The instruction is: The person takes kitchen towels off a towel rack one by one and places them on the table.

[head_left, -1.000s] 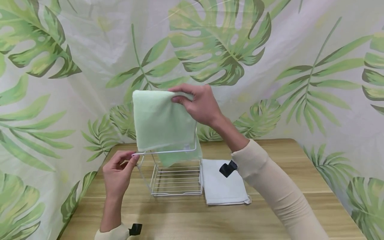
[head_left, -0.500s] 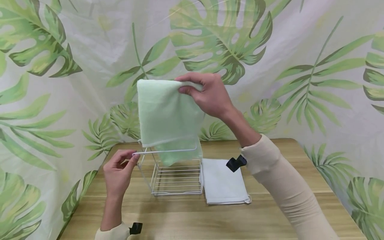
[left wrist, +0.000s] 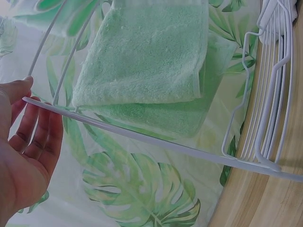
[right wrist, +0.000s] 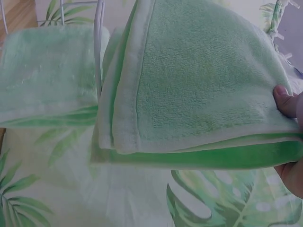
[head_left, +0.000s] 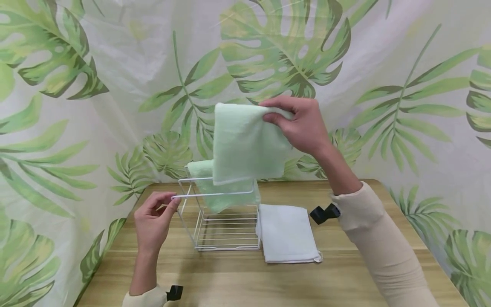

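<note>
In the head view my right hand (head_left: 301, 123) pinches a folded light green towel (head_left: 245, 143) by its top edge, thumb in front. The towel hangs down above the right part of a white wire rack (head_left: 211, 195), its lower edge overlapping the upper bars. My left hand (head_left: 153, 221) pinches the front left corner of the rack's upper bar between thumb and fingers. A second green towel (head_left: 220, 204) hangs over the rear bar, as the left wrist view also shows this hanging towel (left wrist: 147, 52). In the right wrist view the held towel's layers (right wrist: 208, 75) fall in a fold.
A folded white towel (head_left: 289, 234) lies on the wooden table (head_left: 230, 281) against the rack's right side. The rack's lower shelf (head_left: 230, 233) has thin parallel wires. Behind the table hangs a leaf-patterned cloth (head_left: 145, 51).
My right hand has risen and then shifted right with the held towel, uncovering more of the towel hanging on the rear bar. My left hand keeps its pinch on the rack.
</note>
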Action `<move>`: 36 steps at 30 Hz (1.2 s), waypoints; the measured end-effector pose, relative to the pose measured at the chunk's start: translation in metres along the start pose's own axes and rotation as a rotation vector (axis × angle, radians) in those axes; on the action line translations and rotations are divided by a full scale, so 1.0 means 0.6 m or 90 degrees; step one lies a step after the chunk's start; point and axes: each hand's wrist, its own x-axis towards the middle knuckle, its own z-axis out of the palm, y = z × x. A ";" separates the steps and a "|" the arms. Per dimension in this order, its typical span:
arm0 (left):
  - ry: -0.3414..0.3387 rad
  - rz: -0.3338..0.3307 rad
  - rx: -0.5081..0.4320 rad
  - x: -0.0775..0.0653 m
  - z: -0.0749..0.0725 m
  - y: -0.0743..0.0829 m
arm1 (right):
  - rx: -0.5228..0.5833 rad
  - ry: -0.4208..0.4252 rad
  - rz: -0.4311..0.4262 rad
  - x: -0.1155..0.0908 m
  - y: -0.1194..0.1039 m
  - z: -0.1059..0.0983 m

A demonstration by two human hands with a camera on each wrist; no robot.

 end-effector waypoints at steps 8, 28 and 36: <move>0.001 -0.018 0.042 0.000 -0.001 0.004 | -0.021 0.022 0.043 -0.024 0.024 -0.045; 0.002 -0.030 0.052 0.001 0.000 0.005 | -0.064 0.050 0.106 -0.078 0.052 -0.124; 0.002 -0.015 0.008 -0.001 0.002 0.004 | -0.110 0.043 0.092 -0.101 0.067 -0.149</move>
